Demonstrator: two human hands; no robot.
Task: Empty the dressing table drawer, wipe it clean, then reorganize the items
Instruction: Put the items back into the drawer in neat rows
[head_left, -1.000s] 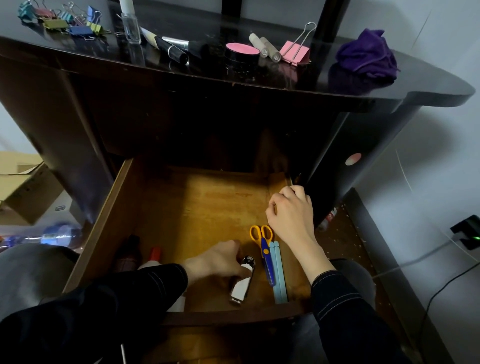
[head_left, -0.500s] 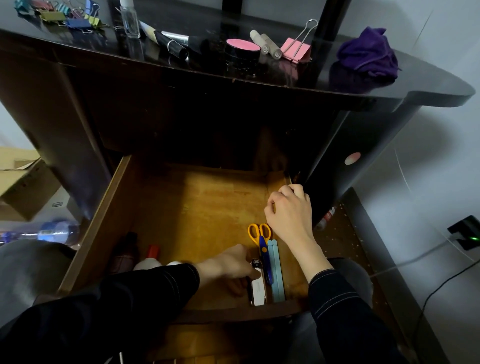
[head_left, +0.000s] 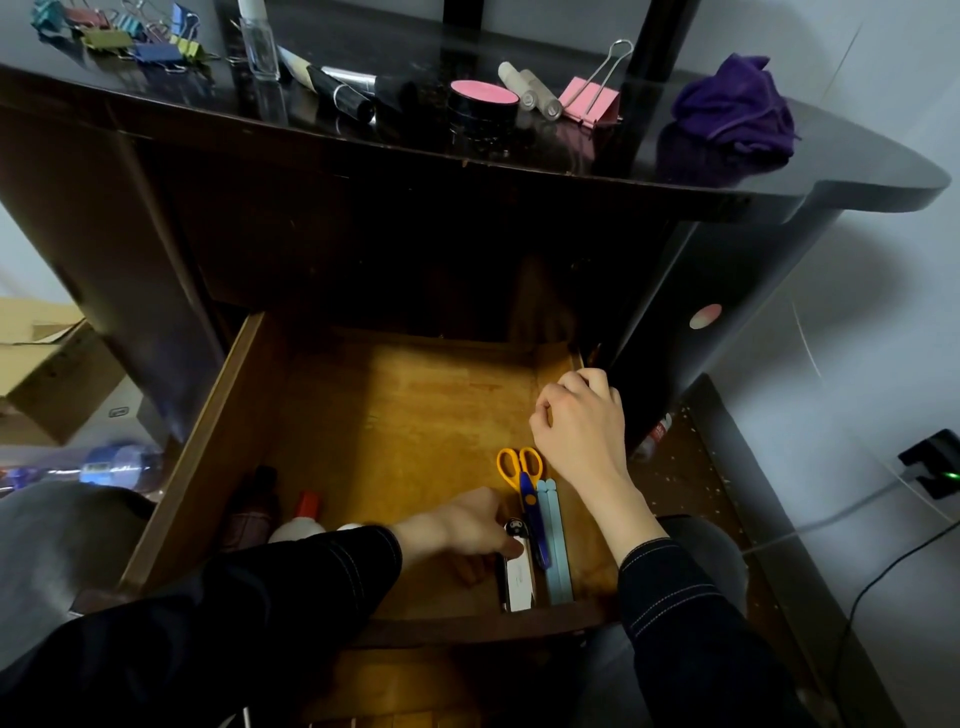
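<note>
The wooden drawer (head_left: 218, 415) is pulled out below the dark dressing table (head_left: 571, 171). At its front right lie orange-handled scissors (head_left: 522, 475), two pale blue strips (head_left: 555, 540) and a white flat item with a dark charm (head_left: 518, 569). My left hand (head_left: 467, 525) reaches across the drawer, its fingers curled on the top of the white item. My right hand (head_left: 582, 421) rests curled on the drawer's right wall. A red-capped white bottle (head_left: 301, 519) and a dark bottle (head_left: 252, 512) stand at the front left.
On the tabletop lie coloured binder clips (head_left: 124, 34), a clear bottle (head_left: 258, 41), black tubes (head_left: 343, 91), a pink-lidded jar (head_left: 483, 101), two white tubes (head_left: 530, 88), a pink clip (head_left: 592, 98) and a purple cloth (head_left: 737, 111). A cardboard box (head_left: 36, 374) sits left.
My left hand has swung the white item from a slant to lie straight beside the scissors. My right hand stays on the drawer wall.
</note>
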